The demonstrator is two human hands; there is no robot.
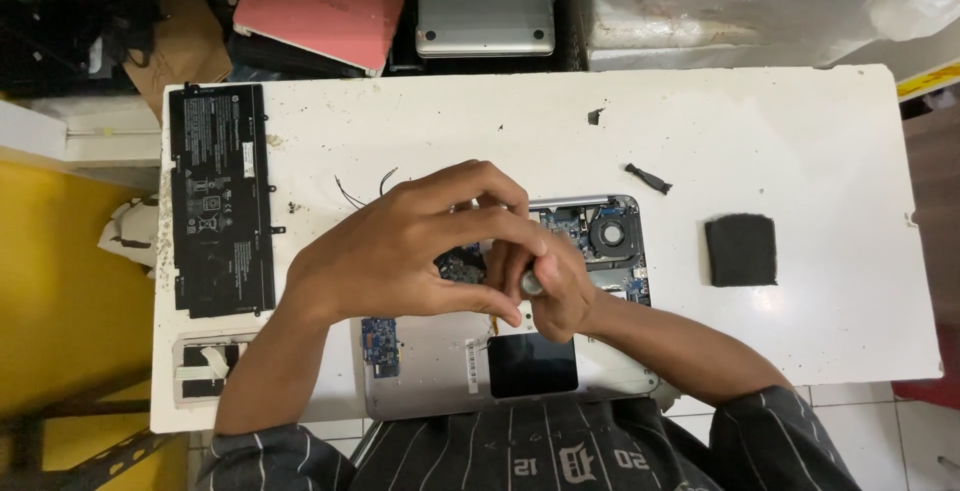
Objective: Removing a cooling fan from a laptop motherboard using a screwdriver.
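Far left: yellow surface (60,281) running down the frame edge, with a white table (800,131) butting against it.

On the table's left end, a flat black battery pack (221,199) is lying lengthwise, well apart from the hands. Just below it a small grey part with tape strips (212,363) is sitting at the table's near corner. Thin dark wires (350,194) are curling on the bare top between the battery pack and the hands.

Centre: an opened laptop base (430,361) is lying at the near edge, silver inner shell up, a small blue board (380,344) at its left side and a dark touchpad panel (532,365) near the person's chest. The left hand (400,251) is arching over the base, fingers curled and pinching toward the right hand; what the fingertips are gripping is hidden, cannot tell. The right hand (545,286) is clenching around a screwdriver handle (532,282), only its rounded grey end showing. Both hands are blocking the middle of the board, so the tool tip and the spot it is meeting are out of sight.

Right of the hands, the blue circuit board and round fan (607,233) are showing in the base's far corner. Further right, a small black plastic piece (648,178) and a square black pad (741,249) are lying apart on the table.

Beyond the far edge: a pink case (320,11) and a closed silver laptop (485,1).
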